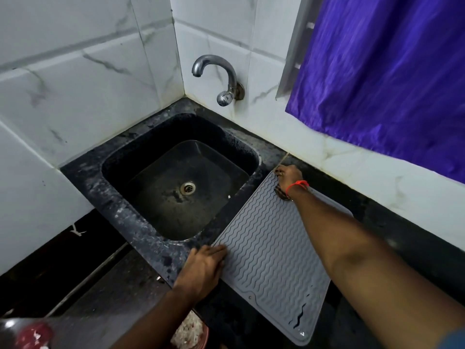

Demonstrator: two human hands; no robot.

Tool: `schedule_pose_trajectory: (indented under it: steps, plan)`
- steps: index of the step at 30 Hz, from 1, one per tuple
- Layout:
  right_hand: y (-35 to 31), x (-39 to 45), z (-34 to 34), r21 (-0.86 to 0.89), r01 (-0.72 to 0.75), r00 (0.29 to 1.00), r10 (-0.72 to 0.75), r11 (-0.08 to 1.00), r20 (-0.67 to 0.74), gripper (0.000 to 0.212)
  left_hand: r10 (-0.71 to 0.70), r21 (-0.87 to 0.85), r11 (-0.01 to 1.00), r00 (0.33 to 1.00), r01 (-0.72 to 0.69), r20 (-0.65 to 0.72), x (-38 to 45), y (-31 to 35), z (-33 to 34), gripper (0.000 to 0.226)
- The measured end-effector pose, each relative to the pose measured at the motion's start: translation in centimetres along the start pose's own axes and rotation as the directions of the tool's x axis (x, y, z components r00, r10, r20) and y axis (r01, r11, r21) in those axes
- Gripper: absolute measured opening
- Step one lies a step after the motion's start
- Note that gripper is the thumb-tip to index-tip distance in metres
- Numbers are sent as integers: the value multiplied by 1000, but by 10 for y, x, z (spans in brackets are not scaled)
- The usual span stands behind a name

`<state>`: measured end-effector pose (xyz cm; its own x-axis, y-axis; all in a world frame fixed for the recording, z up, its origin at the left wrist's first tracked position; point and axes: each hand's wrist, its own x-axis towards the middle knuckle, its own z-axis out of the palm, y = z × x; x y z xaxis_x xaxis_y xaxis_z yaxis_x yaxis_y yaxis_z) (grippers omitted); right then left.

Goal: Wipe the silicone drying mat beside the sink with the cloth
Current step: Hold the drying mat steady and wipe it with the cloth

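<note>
The grey silicone drying mat with wavy ridges lies on the black counter, right of the sink. My left hand rests flat on the mat's near-left edge and holds nothing. My right hand reaches to the mat's far corner, its fingers curled down over a small dark cloth. Only bits of the cloth show, under the palm and at the fingertips. A red thread circles that wrist.
A chrome tap juts from the tiled wall above the sink. A purple curtain hangs at the right. The black counter ends at a front edge on the left. A reddish dish sits at the bottom.
</note>
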<state>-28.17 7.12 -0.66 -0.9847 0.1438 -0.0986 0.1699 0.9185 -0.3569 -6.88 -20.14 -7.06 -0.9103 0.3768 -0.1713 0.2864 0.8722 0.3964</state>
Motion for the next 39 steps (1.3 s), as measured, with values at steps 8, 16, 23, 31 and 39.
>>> schedule_pose_trajectory:
  steps: [8, 16, 23, 31, 39]
  plan:
    - [-23, -6, 21, -307, 162, 984, -131, 938, 120, 34, 13, -46, 999, 1000, -14, -27, -1, -1, -4, 47]
    - [-41, -80, 53, -372, 353, 933, -291, 859, 214, 34, 19, -167, 986, 999, -26, -48, 0, 1, -18, 40]
    - [-82, -188, 79, -330, 560, 826, -480, 760, 296, 27, -374, -673, 731, 891, 113, -256, 4, 13, -33, 33]
    - [-67, -181, 40, 211, 444, 648, -475, 871, 595, 26, -430, -666, 734, 849, 132, -306, 16, 15, -35, 24]
    - [25, -17, -24, 34, 120, 993, -121, 992, 3, 38, -211, -307, 937, 970, 165, -124, -7, 19, -26, 37]
